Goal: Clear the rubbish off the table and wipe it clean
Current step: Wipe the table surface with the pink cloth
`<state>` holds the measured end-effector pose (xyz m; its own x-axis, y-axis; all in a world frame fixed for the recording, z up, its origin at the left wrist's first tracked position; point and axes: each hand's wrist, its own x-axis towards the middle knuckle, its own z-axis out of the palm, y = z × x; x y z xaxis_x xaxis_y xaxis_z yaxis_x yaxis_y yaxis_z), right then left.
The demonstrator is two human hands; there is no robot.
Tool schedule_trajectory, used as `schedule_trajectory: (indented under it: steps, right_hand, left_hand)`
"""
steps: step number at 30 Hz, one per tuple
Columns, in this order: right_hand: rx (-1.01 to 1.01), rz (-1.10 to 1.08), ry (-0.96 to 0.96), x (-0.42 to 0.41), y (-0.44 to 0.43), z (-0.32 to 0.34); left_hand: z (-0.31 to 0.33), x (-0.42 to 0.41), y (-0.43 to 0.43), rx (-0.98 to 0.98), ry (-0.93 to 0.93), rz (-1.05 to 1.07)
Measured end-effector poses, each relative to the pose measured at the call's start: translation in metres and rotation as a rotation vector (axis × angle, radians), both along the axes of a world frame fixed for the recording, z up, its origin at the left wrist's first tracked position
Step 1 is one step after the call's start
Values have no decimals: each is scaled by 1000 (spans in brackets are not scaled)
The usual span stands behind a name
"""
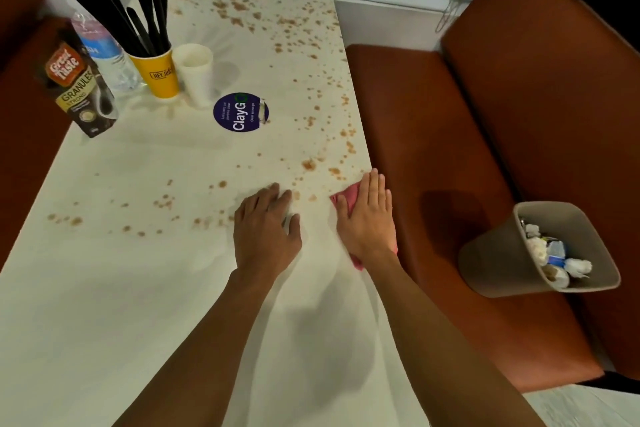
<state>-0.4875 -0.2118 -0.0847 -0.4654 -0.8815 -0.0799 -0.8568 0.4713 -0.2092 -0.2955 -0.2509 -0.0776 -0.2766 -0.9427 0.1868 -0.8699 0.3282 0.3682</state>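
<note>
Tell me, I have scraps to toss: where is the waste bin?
In the head view, the beige waste bin sits at lower right on the brown bench seat, right of the table, beyond the right hand.

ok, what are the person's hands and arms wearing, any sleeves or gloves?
Left hand and right hand are bare: no gloves, rings, watch or wristbands show. No sleeves either, as far up as the frame reaches.
</note>
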Motion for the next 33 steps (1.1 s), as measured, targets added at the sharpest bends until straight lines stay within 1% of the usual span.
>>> schedule_trajectory:
  steps: [1,2,4,6,7,9,12,14,16,18,19,20,22,24,26,28,31,33]
  right_hand:
    - [1,-14,0,0,-10,0]
    - [2,16,7,1,-15,0]
    - [-1,153,-7,5,-4,3]
    - [-8,260,0,6,25,3]
    - [-12,262,13,5,37,2]
    - [-11,193,24,-1,39,-2]
    - [-20,44,-6,-6,4,-3]
    - [-9,48,1,-5,-15,-2]
    - [7,183,14,1,-13,2]
    - [12,357,5,4,11,6]
    - [19,400,5,3,25,7]
    - [20,398,16,-1,34,5]
    - [9,295,35,-10,29,1]
    - [-2,154,29,-9,4,-2]
    - [3,96,15,-3,-22,-2]
    - [10,190,-2,2,-28,0]
    - [36,413,-9,0,8,5]
    - [34,402,8,-10,24,4]
  left_hand:
    - [0,0,1,-3,-4,-1]
    - [0,0,1,-5,-5,2]
    - [0,-1,3,-8,6,15]
    - [1,-2,6,-15,8,17]
    - [1,-2,6,-15,3,14]
    - [2,-1,5,-11,-1,6]
    - [3,0,4,-1,10,5]
    - [3,0,4,7,14,10]
    - [0,1,4,7,13,21]
    - [-1,1,5,9,7,19]
    - [-2,1,5,10,1,14]
    - [-2,0,5,12,-3,9]
    - [-2,0,3,18,2,5]
    - [-2,1,4,17,9,11]
    - [-3,1,4,21,20,18]
    - [-4,1,4,25,29,23]
    - [-6,1,5,26,22,25]
    - [-5,0,5,33,17,15]
